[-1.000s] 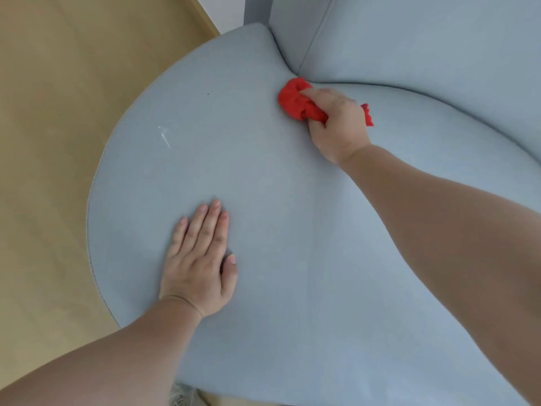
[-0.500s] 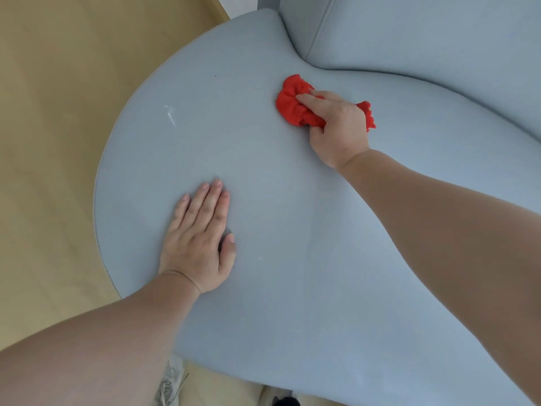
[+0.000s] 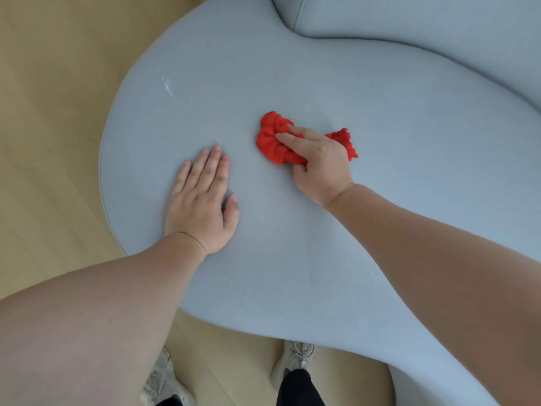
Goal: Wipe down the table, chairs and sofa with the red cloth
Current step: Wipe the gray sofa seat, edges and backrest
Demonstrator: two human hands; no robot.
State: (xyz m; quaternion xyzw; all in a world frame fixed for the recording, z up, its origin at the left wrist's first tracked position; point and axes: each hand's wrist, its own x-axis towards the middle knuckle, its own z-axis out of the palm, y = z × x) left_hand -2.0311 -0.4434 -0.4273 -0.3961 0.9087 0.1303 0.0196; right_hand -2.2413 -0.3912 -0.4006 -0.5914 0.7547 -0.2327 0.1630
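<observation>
Head view looks down on a pale blue-grey sofa [image 3: 395, 118], its rounded seat filling most of the picture and its backrest [image 3: 424, 16] along the top edge. The right hand [image 3: 320, 164] grips the red cloth [image 3: 273, 142] in a bunch. Two fingers lie stretched over the top while the rest curl round the wad, and a loose end sticks out past the far side of the hand. Held like this, the cloth is probably kept gathered under the palm so that pressure goes straight into the fabric as it rubs the seat. It rests on the middle of the seat cushion, near the left hand [image 3: 202, 200] but apart from it. That hand lies flat with its fingers straight and close together, palm on the cushion near the rounded front edge. It holds nothing and likely props the person leaning over. The cloth is bright red, crumpled into soft folds, with a nubbly weave. A small white mark [image 3: 167, 85] shows on the seat beyond the left hand. Two shoes [image 3: 294, 358] stand on the wooden floor [image 3: 52, 127].
</observation>
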